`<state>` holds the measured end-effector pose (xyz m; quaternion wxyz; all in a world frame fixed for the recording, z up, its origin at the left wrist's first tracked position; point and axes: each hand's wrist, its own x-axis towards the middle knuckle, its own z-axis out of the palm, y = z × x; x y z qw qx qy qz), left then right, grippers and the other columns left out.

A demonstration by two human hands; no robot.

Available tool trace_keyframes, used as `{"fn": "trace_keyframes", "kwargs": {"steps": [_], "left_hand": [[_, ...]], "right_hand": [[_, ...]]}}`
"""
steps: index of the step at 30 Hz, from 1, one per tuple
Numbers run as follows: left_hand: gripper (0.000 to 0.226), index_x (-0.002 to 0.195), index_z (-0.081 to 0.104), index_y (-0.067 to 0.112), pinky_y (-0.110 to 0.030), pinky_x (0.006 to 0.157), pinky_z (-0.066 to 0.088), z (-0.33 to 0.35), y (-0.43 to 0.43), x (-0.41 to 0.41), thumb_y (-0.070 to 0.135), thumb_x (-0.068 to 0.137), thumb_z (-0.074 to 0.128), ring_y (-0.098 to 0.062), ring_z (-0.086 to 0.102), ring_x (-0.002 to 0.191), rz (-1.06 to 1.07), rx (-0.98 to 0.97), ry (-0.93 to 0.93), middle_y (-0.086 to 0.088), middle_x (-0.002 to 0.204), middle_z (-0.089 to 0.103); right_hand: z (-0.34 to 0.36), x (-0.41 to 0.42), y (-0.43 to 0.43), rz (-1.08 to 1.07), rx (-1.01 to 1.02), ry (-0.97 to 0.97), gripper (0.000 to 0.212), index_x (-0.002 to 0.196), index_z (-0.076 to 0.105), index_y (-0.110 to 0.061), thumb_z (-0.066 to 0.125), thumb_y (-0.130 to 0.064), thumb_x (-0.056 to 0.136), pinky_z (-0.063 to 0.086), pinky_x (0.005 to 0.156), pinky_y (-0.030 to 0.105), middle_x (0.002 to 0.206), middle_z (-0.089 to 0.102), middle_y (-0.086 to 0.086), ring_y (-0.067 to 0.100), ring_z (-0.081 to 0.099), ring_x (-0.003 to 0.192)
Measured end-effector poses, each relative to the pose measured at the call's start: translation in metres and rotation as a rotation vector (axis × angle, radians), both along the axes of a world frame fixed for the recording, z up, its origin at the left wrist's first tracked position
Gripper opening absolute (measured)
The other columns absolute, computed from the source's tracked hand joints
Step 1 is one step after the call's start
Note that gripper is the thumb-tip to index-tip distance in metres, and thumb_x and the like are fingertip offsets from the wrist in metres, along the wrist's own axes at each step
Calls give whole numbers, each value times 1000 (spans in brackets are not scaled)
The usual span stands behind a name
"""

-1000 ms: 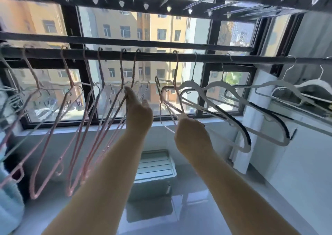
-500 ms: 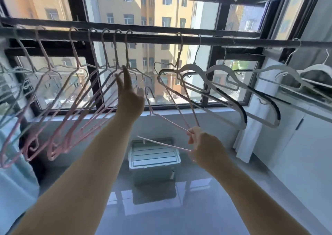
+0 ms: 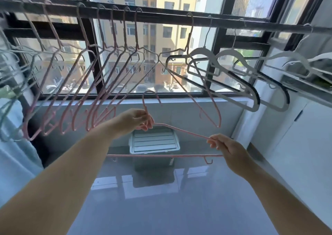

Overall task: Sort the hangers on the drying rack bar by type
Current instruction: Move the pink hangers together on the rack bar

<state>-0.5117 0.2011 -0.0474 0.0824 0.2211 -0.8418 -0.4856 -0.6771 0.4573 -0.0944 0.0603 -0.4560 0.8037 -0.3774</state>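
Observation:
A dark rack bar point(image 3: 161, 17) runs across the window. Several thin pink hangers point(image 3: 84, 98) hang bunched on its left half. Another thin pink hanger point(image 3: 206, 98) hangs by itself near the middle. To the right hang several broad white hangers point(image 3: 239, 83) with black strips. One pink hanger point(image 3: 181, 131) is off the bar, held level below it. My left hand point(image 3: 138, 119) grips it at the neck under the hook. My right hand point(image 3: 228, 148) pinches its right shoulder end.
A pale lidded storage box point(image 3: 154, 143) sits on the glossy grey floor under the window sill point(image 3: 179, 101). White cabinets point(image 3: 296, 141) line the right wall. Light blue fabric point(image 3: 12, 144) and pale hangers hang at the far left.
My left hand left the bunched pink hangers and came down to grip the loose pink hanger's neck. The hanger is now level between both hands. The view tilted down.

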Motion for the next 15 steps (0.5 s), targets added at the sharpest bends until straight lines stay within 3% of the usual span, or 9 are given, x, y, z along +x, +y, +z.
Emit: {"fn": "trace_keyframes", "kwargs": {"steps": [2, 4, 8, 10, 15], "left_hand": [[21, 84, 59, 14, -28, 77, 50, 1, 3, 1, 19, 93, 41, -16, 58, 76, 6, -44, -9, -4, 79, 62], [21, 84, 57, 14, -20, 63, 45, 7, 6, 2, 18, 95, 39, -13, 52, 67, 66, -56, 47, -2, 74, 58], [21, 88, 57, 16, -20, 53, 36, 16, 5, 5, 17, 96, 38, -11, 46, 60, 200, -82, 167, -1, 71, 56], [22, 84, 57, 20, -22, 52, 34, 16, 5, 4, 17, 95, 39, -12, 44, 60, 258, -54, 189, -1, 70, 55], [28, 76, 56, 24, -24, 52, 35, 10, 10, -10, 19, 96, 38, -12, 41, 60, 313, -20, 212, -1, 70, 50]], "right_hand": [[-10, -2, -2, -54, -40, -13, 21, 93, 59, -23, 44, -10, 95, 41, 74, 6, 82, 61, -9, 2, 57, 80], [-21, -8, -5, -129, -65, -56, 18, 105, 58, -19, 47, -12, 94, 42, 83, 15, 97, 63, -2, 13, 58, 94], [-42, -19, -10, -269, 127, -154, 58, 143, 26, -9, 52, -18, 92, 33, 108, 38, 145, 33, 11, 26, 39, 131], [-52, -18, -14, -272, 232, -195, 63, 145, 18, -9, 51, -17, 92, 29, 109, 37, 148, 25, 14, 28, 34, 134], [-64, 9, -30, -99, 319, -186, 54, 142, 25, -13, 48, -15, 93, 29, 103, 27, 146, 27, 7, 20, 36, 131]]}}
